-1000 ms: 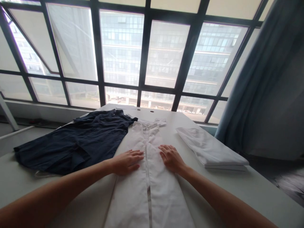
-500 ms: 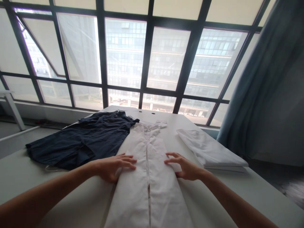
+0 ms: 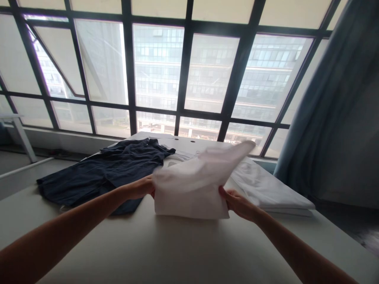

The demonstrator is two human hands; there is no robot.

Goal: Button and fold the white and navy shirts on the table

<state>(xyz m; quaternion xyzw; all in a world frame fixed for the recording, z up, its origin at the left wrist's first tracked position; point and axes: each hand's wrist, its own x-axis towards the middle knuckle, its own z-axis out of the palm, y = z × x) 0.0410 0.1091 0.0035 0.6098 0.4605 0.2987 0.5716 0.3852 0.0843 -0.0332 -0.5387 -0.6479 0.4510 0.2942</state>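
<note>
A white shirt [image 3: 192, 185] lies on the white table [image 3: 148, 248], its lower half lifted and swung up toward the collar, blurred by motion. My left hand [image 3: 142, 188] grips the shirt's left edge at the fold. On the right edge, my right hand [image 3: 238, 203] pinches the cloth. Both hands are closed on the fabric, fingers partly hidden behind it.
A dark navy garment [image 3: 103, 173] is spread out on the table's left. A folded white garment [image 3: 266, 189] lies at the right. Behind the table is a large grid window [image 3: 183, 71]; a blue curtain [image 3: 334, 110] hangs at the right.
Both hands, flat on the spread shirt before, have taken hold of its sides and lifted the near half up and away. The bare table now shows in front.
</note>
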